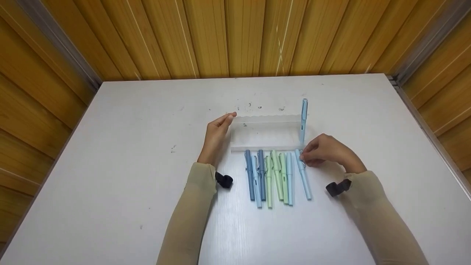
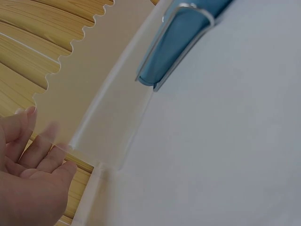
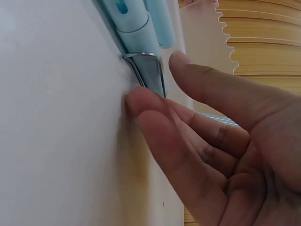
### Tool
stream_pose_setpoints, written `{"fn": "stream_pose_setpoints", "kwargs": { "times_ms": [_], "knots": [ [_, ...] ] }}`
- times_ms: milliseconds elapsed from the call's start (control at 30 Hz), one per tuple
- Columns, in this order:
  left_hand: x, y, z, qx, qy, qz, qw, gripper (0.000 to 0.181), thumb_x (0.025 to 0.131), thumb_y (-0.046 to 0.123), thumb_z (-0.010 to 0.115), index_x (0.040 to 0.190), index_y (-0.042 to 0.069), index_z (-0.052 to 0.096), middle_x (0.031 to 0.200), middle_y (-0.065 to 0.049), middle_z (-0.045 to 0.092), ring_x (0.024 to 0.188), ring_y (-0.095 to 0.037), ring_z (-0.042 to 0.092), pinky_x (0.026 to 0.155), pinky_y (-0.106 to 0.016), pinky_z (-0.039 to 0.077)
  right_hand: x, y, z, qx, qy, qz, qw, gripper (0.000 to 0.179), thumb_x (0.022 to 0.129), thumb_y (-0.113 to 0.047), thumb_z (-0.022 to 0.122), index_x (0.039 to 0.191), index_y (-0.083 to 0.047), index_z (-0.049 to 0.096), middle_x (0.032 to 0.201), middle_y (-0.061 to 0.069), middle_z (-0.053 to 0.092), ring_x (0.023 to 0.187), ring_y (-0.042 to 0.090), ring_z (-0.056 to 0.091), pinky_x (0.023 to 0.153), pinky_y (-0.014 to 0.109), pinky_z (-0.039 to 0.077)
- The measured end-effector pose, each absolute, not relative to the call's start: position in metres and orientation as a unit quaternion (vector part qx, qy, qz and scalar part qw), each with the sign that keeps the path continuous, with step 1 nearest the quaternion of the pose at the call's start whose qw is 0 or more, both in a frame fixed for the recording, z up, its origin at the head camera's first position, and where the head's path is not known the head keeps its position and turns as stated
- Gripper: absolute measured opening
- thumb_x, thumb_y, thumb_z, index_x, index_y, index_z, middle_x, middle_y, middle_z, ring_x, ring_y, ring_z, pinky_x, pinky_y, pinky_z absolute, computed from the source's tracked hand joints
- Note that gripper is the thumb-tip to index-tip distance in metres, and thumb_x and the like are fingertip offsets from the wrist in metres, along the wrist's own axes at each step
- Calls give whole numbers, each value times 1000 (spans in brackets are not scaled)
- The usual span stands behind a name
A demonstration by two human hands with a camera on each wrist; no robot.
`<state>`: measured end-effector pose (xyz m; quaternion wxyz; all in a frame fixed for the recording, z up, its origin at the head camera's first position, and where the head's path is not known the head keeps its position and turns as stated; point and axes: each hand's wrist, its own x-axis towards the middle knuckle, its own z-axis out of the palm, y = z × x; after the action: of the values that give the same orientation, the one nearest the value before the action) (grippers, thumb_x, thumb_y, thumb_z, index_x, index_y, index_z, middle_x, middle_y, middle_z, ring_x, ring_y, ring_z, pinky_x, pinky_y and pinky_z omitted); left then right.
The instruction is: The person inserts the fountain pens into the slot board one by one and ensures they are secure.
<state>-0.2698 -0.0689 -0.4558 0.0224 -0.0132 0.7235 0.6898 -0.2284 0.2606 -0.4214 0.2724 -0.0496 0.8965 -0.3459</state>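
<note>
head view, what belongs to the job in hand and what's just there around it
Part of the job:
clear rack
light-blue pen at its right end
two dark-blue pens, three green pens, three light-blue pens lying in front

Just there:
white table
wood-patterned wall
black wrist cameras

Left of the clear rack (image 1: 266,119), the left hand (image 1: 217,134) hides most of its own fingers from the head view; its wrist view blurs one fingertip. Just right of the rack's front, the right hand's (image 1: 325,149) fingertips cover part of a pale blue pen's (image 3: 134,16) clip, and the right wrist view's top edge crops that pen. Nearer than the rack, the left sleeve (image 1: 187,213) and right sleeve (image 1: 382,217) leave the head view's bottom edge. Specks (image 1: 259,107) behind the rack are too small to identify.
</note>
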Motion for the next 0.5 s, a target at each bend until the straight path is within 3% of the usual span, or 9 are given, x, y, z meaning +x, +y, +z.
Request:
{"fn": "stream_pose_setpoints", "kwargs": {
  "times_ms": [233,500],
  "knots": [
    [-269,-70,-454,7,713,701,19,42,97,36,56,131,11,60,144,-4,51,143,-16,34,116,-34,31,-226,255,-422,-48,905,-334,261,31,80,-29,78,93,-1,73,71,1,70,64,11,64,63,23,54],
    [-270,-68,-455,2,725,688,3,39,96,35,57,127,12,63,137,-1,58,139,-15,39,114,-32,34,-224,246,-421,-60,910,-323,252,32,80,-27,78,96,0,72,74,2,70,65,11,62,63,24,54]
  ]
}}
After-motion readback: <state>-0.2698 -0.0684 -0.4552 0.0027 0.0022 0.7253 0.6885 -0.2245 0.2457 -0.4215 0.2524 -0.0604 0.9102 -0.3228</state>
